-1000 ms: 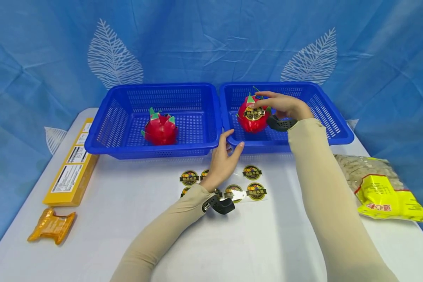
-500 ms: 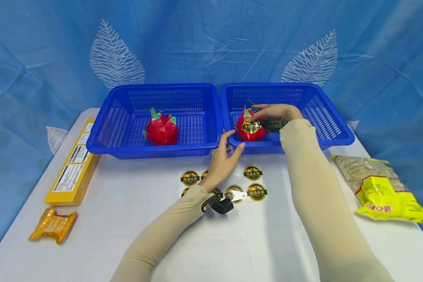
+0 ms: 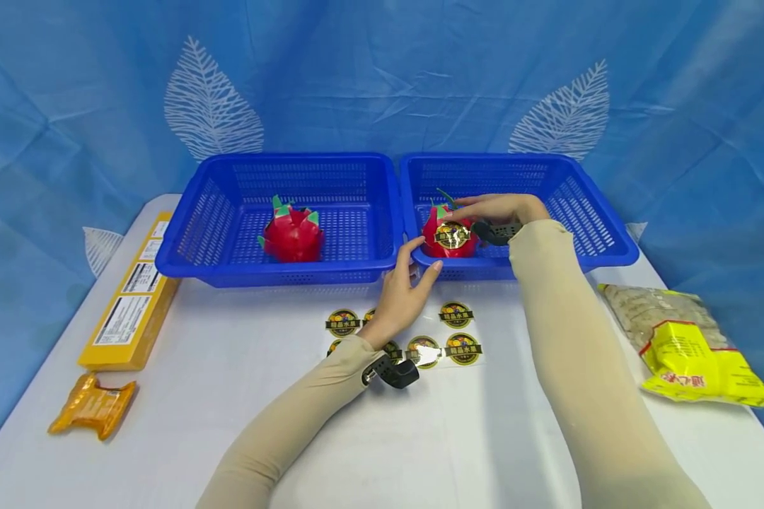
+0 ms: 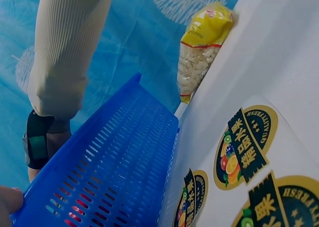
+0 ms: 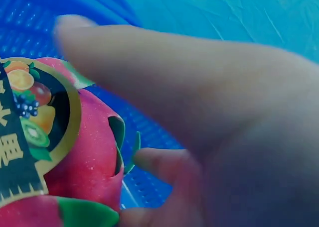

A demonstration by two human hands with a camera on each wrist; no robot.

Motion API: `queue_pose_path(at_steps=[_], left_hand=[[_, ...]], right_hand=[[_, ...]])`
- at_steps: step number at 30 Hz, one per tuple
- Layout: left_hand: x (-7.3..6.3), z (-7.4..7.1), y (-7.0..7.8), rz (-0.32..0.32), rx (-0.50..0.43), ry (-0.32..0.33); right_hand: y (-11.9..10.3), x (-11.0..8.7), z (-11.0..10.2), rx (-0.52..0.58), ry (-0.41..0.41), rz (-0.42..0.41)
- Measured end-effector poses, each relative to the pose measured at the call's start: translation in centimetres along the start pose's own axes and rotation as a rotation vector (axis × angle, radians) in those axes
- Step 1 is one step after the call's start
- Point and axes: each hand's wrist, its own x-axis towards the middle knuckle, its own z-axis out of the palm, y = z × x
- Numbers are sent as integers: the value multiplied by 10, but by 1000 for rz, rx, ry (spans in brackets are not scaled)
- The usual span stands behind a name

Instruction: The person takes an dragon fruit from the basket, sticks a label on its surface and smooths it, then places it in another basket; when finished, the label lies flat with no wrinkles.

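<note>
In the head view, my right hand [image 3: 499,207] is over a red dragon fruit [image 3: 434,244] low in the right blue basket [image 3: 518,263]. A round black-and-gold sticker [image 3: 452,235] is on the fruit's front. The right wrist view shows the thumb [image 5: 109,50] lifted off the fruit, with other fingertips beside its green leaf tips. My left hand [image 3: 396,300] holds the front left corner of that basket between thumb and fingers. In the left wrist view, one digit [image 4: 9,201] touches the rim. Another dragon fruit [image 3: 293,237] sits in the left blue basket [image 3: 280,272].
A clear sheet of round fruit stickers [image 3: 463,348] lies under and beside my left wrist. On the left are a long yellow box [image 3: 127,311] and an orange packet [image 3: 94,406]. A yellow-and-clear bag [image 3: 690,346] lies at right. A blue curtain [image 3: 382,78] hangs behind.
My right hand has lowered the stickered dragon fruit into the right basket, toward its front left corner, and the thumb is now off it. My left hand has stayed at the basket corner.
</note>
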Motion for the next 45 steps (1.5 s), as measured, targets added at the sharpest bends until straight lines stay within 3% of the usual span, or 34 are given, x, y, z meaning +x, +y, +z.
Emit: queue_pose_path(at_steps=[5, 10, 15, 18, 22, 26, 33, 38, 45], left_hand=[[0, -1, 0, 5, 33, -9], [-6, -8, 3, -51, 79, -103], [-19, -19, 8, -91, 101, -158], [-31, -26, 11, -82, 95, -168], [-49, -36, 10, -47, 94, -144], [-68, -44, 5, -36, 88, -32], [-88, -67, -5, -31, 45, 273], [-92, -85, -19, -70, 66, 477], [-86, -115, -44, -43, 140, 737]], right_hand=[[-3, -2, -3, 2, -28, 7], [-5, -7, -2, 55, -6, 9], [-11, -19, 2, 213, 208, -13], [-16, -28, 8, 356, 361, -86], [-26, -36, 20, 472, 488, -207], [-37, -40, 37, 524, 554, -338], [-56, -39, 74, 555, 592, -513], [-71, -36, 100, 587, 557, -624], [-93, -38, 128, 635, 478, -738]])
